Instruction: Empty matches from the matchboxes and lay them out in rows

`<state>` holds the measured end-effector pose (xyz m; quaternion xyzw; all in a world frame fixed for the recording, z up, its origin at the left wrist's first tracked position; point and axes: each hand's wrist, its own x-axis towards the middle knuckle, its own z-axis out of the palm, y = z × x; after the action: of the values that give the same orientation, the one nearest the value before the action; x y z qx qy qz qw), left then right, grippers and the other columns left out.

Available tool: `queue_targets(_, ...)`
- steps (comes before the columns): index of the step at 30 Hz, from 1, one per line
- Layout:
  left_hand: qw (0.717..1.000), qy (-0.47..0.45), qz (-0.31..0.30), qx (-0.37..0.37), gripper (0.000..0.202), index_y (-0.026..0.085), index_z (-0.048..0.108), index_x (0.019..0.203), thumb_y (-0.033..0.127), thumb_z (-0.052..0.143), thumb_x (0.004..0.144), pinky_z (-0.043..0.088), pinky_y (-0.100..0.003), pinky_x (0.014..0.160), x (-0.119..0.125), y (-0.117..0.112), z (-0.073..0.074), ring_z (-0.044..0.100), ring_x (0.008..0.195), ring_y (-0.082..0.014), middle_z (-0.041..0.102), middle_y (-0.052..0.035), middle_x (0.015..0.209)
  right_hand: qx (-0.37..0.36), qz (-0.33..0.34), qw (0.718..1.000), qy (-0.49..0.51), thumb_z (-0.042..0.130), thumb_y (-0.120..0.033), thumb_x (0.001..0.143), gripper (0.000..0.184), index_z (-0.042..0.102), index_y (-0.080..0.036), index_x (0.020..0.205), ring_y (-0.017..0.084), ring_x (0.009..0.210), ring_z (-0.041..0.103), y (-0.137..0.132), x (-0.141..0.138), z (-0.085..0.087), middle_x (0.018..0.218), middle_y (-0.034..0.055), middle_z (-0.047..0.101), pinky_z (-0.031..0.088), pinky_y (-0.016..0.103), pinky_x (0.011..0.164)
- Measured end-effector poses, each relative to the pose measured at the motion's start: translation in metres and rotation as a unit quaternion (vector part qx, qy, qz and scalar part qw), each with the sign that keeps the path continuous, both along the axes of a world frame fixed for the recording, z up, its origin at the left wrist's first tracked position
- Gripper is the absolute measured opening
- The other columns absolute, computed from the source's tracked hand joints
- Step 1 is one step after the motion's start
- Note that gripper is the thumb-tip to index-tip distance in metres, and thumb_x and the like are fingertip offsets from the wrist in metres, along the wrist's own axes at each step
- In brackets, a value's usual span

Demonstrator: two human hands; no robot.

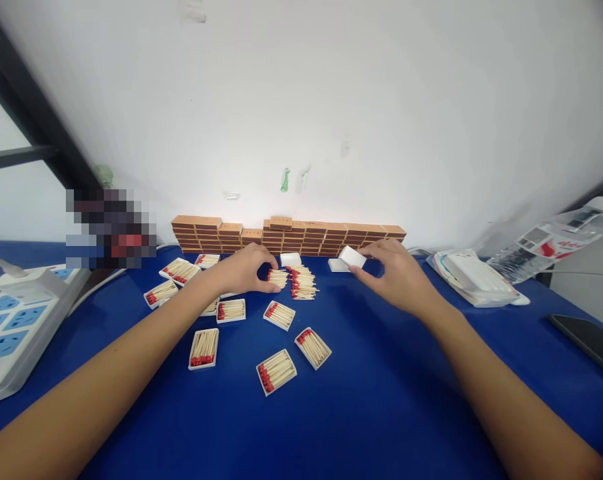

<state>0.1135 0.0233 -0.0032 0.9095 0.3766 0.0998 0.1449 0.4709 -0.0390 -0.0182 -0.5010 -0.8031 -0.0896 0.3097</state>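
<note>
Left hand (pixel 251 268) curls around red-headed matches (pixel 278 279) in front of the matchbox stack (pixel 311 238); pinch cannot be confirmed. Heads point left, long axes roughly parallel to the stack. Right hand (pixel 390 272) pinches a tilted white tray (pixel 352 257) by the stack's right half.

Our left hand (pixel 249 268) curves around a clump of red-headed matchsticks (pixel 277 278) | our right hand (pixel 390 272) pinches a tilted white matchbox tray (pixel 353 257) | we see match-filled trays (pixel 276 372) scattered over the blue surface (pixel 381 407) | brown matchboxes (pixel 315 237) stacked along the white wall (pixel 331 87) | power strip (pixel 24 357) at left, phone (pixel 589 341) at right
</note>
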Motion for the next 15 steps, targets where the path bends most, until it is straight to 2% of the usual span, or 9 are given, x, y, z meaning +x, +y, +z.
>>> queue_targets(4,1.0,-0.019,0.002,0.012,0.05,0.022,0.077,0.112,0.066,0.07,0.089,0.051,-0.044,0.095,-0.002,0.006,-0.007,0.062,0.121,-0.0348,0.074,-0.013,0.12,-0.05,-0.061,0.997,0.019,0.072,-0.047,0.092,0.027,0.074,-0.023,0.102,0.032,0.09,0.07,0.004,0.023,0.005,0.1,0.0116,0.078,0.056,0.046,0.079)
queue_targets(7,0.999,-0.026,0.004,0.022,0.044,0.022,0.076,0.11,0.061,0.069,0.091,0.051,-0.045,0.096,-0.002,0.009,-0.011,0.062,0.12,-0.0342,0.074,-0.0129,0.119,-0.09,-0.081,0.992,0.03,0.073,-0.05,0.089,0.027,0.072,-0.024,0.095,0.029,0.081,0.071,0.007,0.037,0.003,0.091,0.009,0.078,0.055,0.041,0.072)
queue_targets(12,0.999,-0.016,0.003,0.034,0.044,0.022,0.075,0.108,0.062,0.068,0.093,0.05,-0.045,0.096,-0.002,0.01,-0.012,0.061,0.119,-0.0345,0.073,-0.0127,0.116,-0.176,-0.064,0.982,0.028,0.071,-0.039,0.085,0.015,0.069,-0.024,0.084,0.024,0.072,0.069,0.012,0.041,-0.006,0.081,0.0055,0.076,0.053,0.036,0.067)
queue_targets(15,0.999,-0.016,0.001,0.031,0.043,0.021,0.075,0.106,0.062,0.068,0.093,0.05,-0.045,0.095,-0.003,0.01,-0.012,0.061,0.119,-0.0343,0.073,-0.0129,0.117,-0.192,-0.052,0.98,0.011,0.064,-0.031,0.085,0.012,0.071,-0.024,0.079,0.023,0.072,0.069,0.012,0.039,-0.009,0.079,0.005,0.075,0.052,0.035,0.067)
